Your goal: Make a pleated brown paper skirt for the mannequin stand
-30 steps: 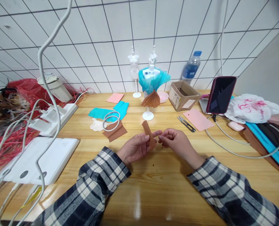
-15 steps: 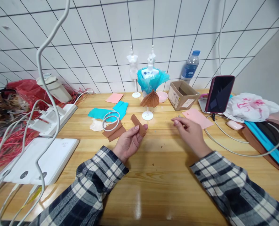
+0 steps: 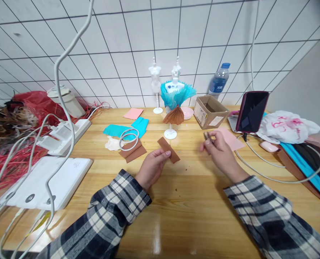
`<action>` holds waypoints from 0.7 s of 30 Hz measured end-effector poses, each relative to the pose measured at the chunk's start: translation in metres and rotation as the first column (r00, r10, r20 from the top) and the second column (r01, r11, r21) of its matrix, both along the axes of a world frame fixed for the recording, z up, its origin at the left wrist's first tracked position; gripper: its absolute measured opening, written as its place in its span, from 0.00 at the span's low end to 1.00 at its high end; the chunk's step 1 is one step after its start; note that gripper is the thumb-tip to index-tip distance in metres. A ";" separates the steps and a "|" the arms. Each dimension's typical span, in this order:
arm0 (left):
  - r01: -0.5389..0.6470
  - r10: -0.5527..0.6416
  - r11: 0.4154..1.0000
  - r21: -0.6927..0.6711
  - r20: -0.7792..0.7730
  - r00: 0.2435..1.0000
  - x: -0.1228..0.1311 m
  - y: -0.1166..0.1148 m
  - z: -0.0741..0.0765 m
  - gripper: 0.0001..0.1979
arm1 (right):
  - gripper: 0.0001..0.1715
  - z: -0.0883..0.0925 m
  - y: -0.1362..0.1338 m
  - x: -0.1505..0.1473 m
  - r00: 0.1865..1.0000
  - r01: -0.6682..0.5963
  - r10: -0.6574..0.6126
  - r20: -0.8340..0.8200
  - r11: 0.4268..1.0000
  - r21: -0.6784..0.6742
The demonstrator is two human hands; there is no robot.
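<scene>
My left hand (image 3: 152, 164) is closed on a folded brown paper strip (image 3: 168, 150), pinching its near end so that it slants over the wooden table (image 3: 181, 201). To the right, my right hand (image 3: 218, 149) is closed on small dark scissors (image 3: 207, 136), whose tips stick out past the fingers, beside a pink paper sheet (image 3: 232, 139). Behind both hands stands a small white mannequin with a teal and brown pleated paper skirt (image 3: 176, 104).
More brown paper (image 3: 133, 151), white wire rings (image 3: 129, 138) and teal paper (image 3: 126, 128) lie left of centre. A cardboard box (image 3: 212, 113), water bottle (image 3: 219, 81), propped phone (image 3: 252, 111) and plastic bag (image 3: 286, 126) stand at the right. Power strip (image 3: 65, 133), white device (image 3: 49, 180) and cables fill the left.
My right hand left the brown strip, reached right and picked the scissors up off the table. My left hand kept the strip and tipped it flatter.
</scene>
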State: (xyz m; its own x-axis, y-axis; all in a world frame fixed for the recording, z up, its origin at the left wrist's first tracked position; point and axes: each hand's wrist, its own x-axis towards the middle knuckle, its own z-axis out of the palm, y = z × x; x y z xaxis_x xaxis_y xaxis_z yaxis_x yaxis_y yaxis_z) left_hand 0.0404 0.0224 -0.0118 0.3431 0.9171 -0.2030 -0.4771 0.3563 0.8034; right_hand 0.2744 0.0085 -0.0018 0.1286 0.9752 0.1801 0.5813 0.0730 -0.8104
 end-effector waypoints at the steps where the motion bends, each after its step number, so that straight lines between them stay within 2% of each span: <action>1: 0.000 0.001 1.000 0.024 -0.025 1.000 0.001 -0.001 -0.001 0.07 | 0.18 0.004 -0.004 -0.011 0.984 -0.129 0.119 -0.131 0.989 -0.075; 2: -0.004 0.007 0.999 0.049 -0.054 0.999 0.002 -0.003 -0.001 0.07 | 0.20 0.005 -0.008 -0.023 0.948 -0.262 0.224 -0.224 0.952 -0.157; 4: -0.011 0.022 0.995 0.094 -0.116 0.993 0.003 -0.004 -0.003 0.07 | 0.23 0.004 -0.014 -0.042 0.915 -0.340 0.256 -0.312 0.906 -0.251; 8: 0.011 0.019 0.991 0.134 -0.218 0.976 0.004 -0.004 -0.005 0.08 | 0.20 -0.007 -0.015 -0.059 0.922 -0.272 0.159 -0.353 0.915 -0.300; 11: 0.058 -0.015 0.986 0.158 -0.262 0.965 0.004 -0.002 -0.002 0.11 | 0.15 -0.009 -0.013 -0.055 0.917 -0.233 0.117 -0.382 0.933 -0.274; 14: 0.086 -0.003 0.968 0.237 -0.327 0.945 0.003 0.000 0.004 0.10 | 0.16 -0.005 -0.012 -0.048 0.889 -0.233 0.095 -0.449 0.936 -0.263; 18: 0.161 0.029 0.923 0.349 -0.482 0.876 0.002 -0.001 0.007 0.07 | 0.14 -0.002 -0.013 -0.045 0.879 -0.284 0.134 -0.458 0.918 -0.277; 21: 0.204 0.040 0.901 0.382 -0.544 0.838 0.003 -0.003 0.005 0.08 | 0.13 -0.002 -0.014 -0.047 0.881 -0.306 0.160 -0.445 0.910 -0.280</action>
State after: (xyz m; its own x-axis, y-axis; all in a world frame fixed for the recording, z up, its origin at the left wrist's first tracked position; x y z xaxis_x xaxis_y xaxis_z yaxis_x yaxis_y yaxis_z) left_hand 0.0433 0.0196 -0.0065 0.3724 0.9280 0.0121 0.0793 -0.0448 0.9958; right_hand 0.2273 -0.0053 -0.0037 -0.1205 0.9768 -0.1768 0.1974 -0.1510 -0.9686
